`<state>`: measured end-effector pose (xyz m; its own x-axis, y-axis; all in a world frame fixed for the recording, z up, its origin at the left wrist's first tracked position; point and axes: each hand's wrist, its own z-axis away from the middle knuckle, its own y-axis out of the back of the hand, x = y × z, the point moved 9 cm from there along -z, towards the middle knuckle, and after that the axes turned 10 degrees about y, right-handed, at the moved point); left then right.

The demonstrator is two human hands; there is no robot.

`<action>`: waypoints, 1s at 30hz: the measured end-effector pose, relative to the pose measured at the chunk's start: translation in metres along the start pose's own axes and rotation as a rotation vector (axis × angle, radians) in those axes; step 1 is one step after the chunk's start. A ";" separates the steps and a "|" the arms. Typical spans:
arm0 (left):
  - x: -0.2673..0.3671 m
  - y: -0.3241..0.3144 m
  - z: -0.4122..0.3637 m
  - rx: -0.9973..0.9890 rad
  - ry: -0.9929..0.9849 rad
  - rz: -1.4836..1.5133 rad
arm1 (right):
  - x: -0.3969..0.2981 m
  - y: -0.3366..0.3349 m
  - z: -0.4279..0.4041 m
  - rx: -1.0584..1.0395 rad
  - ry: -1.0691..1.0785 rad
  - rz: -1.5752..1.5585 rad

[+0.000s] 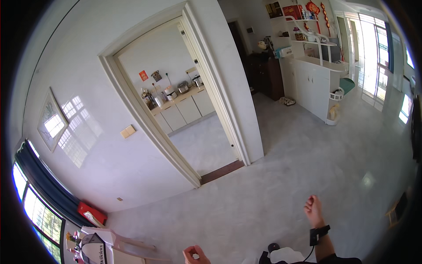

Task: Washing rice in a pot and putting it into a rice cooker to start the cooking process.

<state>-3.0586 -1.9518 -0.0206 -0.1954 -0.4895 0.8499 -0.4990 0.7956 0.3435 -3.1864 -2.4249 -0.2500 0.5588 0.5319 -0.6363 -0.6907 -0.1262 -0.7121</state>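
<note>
Near the bottom centre, my left hand [195, 254] is partly cut off by the picture's edge; its thumb and fingers curl round into a ring with nothing visible between them. My right hand [313, 209], at the lower right, has its fingers curled in over the grey floor [263, 204] and touches nothing. A black device on a strap [318, 234] is worn round the right wrist, with a cable running down from it. Below, between the hands, parts of my dark and white clothing and a shoe-like dark shape show.
An open doorway [222, 172] with a brown threshold leads to a kitchen counter [178, 102] bearing cookers. White chairs [132, 242] and a mesh food cover [94, 247] stand at the lower left. A white shelf cabinet [311, 85] and shoes [287, 101] are at the upper right.
</note>
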 end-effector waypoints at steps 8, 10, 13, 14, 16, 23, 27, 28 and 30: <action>-0.022 -0.059 -0.062 0.098 0.060 -0.110 | 0.101 -0.055 -0.066 -0.054 -0.297 0.047; -0.025 -0.083 -0.084 0.067 0.076 -0.106 | 0.113 -0.065 -0.073 -0.026 -0.309 0.061; -0.038 -0.120 -0.122 0.022 0.060 -0.075 | 0.120 -0.092 -0.089 -0.026 -0.255 -0.017; -0.040 -0.134 -0.138 0.012 0.031 -0.049 | 0.122 -0.096 -0.096 -0.006 -0.233 -0.033; -0.044 -0.168 -0.166 -0.035 0.027 -0.010 | 0.113 -0.111 -0.118 0.028 -0.160 -0.058; -0.003 -0.283 -0.231 -0.252 -0.156 0.135 | 0.095 -0.169 -0.158 -0.026 0.002 -0.172; 0.012 -0.351 -0.241 -0.418 -0.194 0.320 | 0.060 -0.168 -0.143 0.113 0.125 -0.278; 0.014 -0.370 -0.239 -0.468 -0.187 0.331 | 0.051 -0.152 -0.137 0.184 0.169 -0.278; 0.026 -0.400 -0.225 -0.534 -0.216 0.418 | 0.032 -0.116 -0.128 0.291 0.265 -0.306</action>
<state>-2.6741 -2.2024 -0.0461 -0.4704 -0.1213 0.8741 0.1256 0.9712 0.2024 -3.0300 -2.5002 -0.2253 0.8271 0.2723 -0.4917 -0.5553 0.2613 -0.7895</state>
